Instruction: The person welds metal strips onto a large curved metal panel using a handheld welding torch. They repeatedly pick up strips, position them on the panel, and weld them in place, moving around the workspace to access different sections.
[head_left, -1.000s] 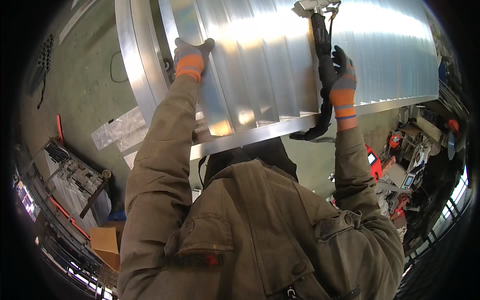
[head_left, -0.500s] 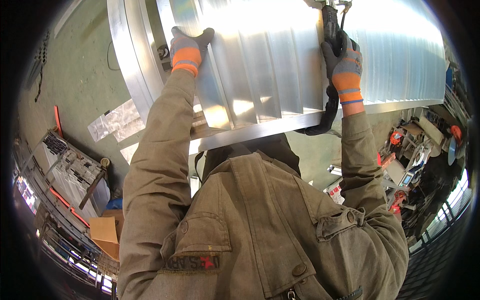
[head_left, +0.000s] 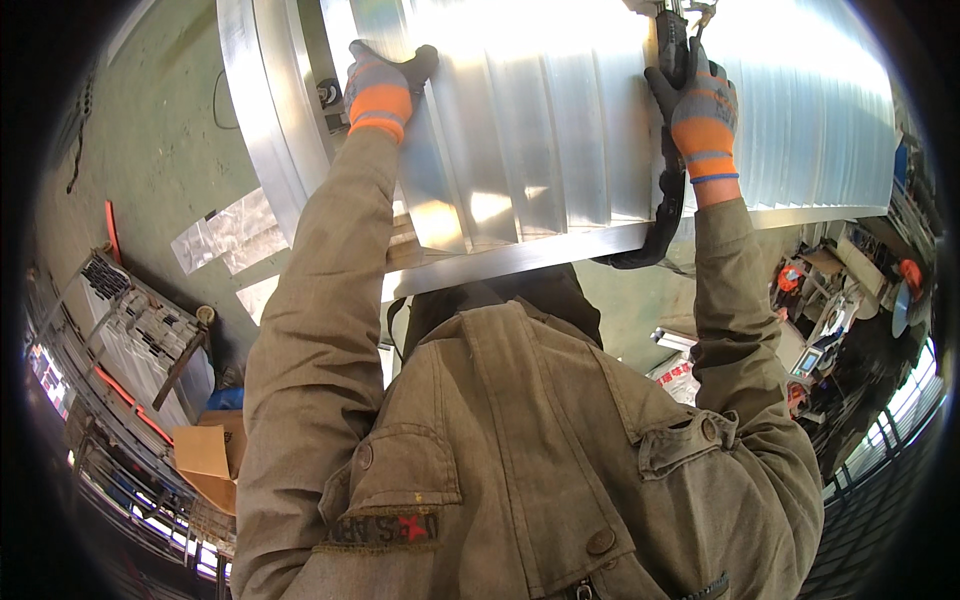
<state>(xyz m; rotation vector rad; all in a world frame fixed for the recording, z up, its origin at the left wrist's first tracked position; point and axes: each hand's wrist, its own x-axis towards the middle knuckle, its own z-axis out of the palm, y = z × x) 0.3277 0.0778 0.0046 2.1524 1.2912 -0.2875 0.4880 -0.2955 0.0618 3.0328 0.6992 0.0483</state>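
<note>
The ribbed aluminium panel [head_left: 560, 150] lies in front of the person, its slats running away from the body; a bare metal rail [head_left: 530, 256] borders its near edge; the left hand [head_left: 385, 88], in a grey-and-orange work glove, is set on the leftmost slats of the panel, thumb spread apart from the fingers; the fingertips are hidden, so I cannot tell whether they are clamped on a slat edge.

The right hand [head_left: 705, 108], gloved alike, is over the panel's right half, at a black-handled tool [head_left: 671, 50]; the thumb is to one side of the handle and the fingers to the other, though how firmly they close on it I cannot tell; a black sleeved length [head_left: 667, 215] runs from the hand down across the panel and bends beneath its near edge.

Left of the panel stand broad, curved-looking metal profiles [head_left: 262, 110]; beyond them is the green floor [head_left: 190, 140]; glossy strips [head_left: 230, 235] lie at the panel's near left; farther out on that side are a loaded rack [head_left: 145, 320] and an open cardboard box [head_left: 203, 455]; right of the panel is a workshop clutter with an orange-red item [head_left: 790, 278] and a round blue-grey disc [head_left: 900, 312].
</note>
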